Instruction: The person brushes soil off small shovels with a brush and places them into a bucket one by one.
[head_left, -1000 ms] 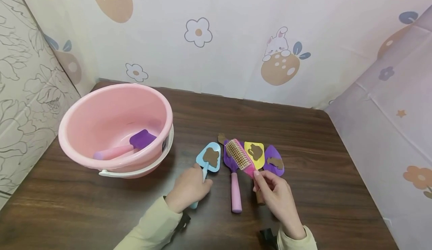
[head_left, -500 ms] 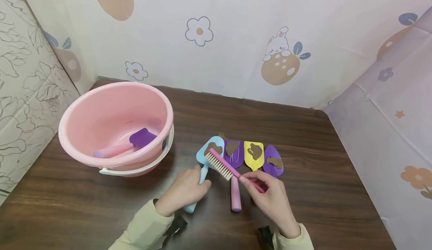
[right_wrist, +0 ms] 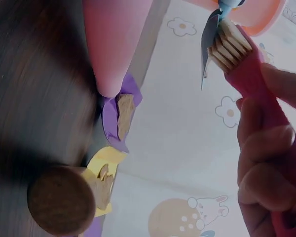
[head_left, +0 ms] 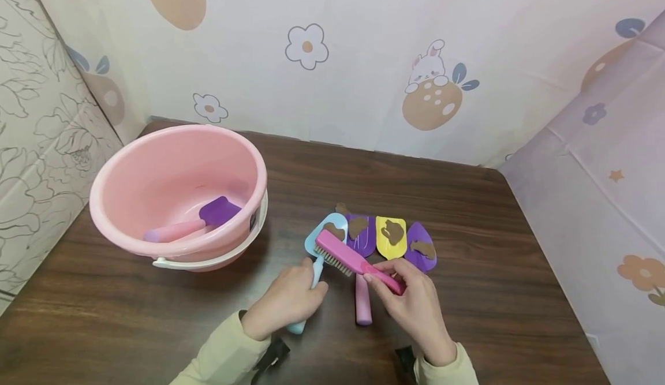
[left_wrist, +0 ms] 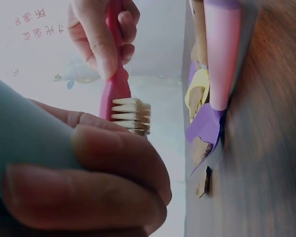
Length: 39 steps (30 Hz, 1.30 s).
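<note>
My left hand (head_left: 288,303) grips the handle of a light blue trowel (head_left: 315,240), its blade lifted and marked with a brown patch (head_left: 335,232). My right hand (head_left: 415,304) holds a pink brush (head_left: 343,250) between thumb and fingers. The bristles (right_wrist: 230,48) face down and meet the trowel blade near its neck in the right wrist view. Just right of the blade lie a purple shovel (head_left: 368,245) with a pink handle, a yellow shovel (head_left: 383,247) and a purple pointed trowel (head_left: 418,234), each with a brown patch.
A pink bucket (head_left: 179,137) with a white handle stands at the left of the dark wooden table (head_left: 467,200). Another purple shovel (head_left: 220,212) lies inside it. A small brown piece (head_left: 340,207) is behind the blades. A patterned curtain (head_left: 353,85) hangs behind.
The brush has moved left from over the purple shovel to the light blue trowel and turned bristles down. The trowel blade has shifted slightly right, beside the purple shovel's blade.
</note>
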Each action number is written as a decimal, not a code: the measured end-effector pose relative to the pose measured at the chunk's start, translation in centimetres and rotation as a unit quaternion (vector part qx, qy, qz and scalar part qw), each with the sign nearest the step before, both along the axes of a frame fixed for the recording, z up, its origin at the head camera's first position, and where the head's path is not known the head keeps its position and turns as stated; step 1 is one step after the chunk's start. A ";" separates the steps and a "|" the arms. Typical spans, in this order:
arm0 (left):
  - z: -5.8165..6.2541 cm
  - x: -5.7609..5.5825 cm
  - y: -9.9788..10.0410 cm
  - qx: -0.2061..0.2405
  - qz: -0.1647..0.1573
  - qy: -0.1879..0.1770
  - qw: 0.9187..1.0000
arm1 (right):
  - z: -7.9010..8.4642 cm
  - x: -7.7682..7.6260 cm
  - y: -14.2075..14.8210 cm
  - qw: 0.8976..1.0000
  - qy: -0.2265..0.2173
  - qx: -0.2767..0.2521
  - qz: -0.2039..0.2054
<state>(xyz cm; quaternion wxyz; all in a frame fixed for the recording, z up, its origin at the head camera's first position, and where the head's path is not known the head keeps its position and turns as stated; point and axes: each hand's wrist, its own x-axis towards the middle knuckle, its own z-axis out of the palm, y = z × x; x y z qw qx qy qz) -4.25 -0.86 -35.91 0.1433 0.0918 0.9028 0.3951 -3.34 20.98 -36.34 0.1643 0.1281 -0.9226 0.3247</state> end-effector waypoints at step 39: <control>-0.1 0.3 0.2 0.036 -0.004 0.015 0.999 | -0.9 -0.2 -1.4 0.998 0.040 -0.038 0.034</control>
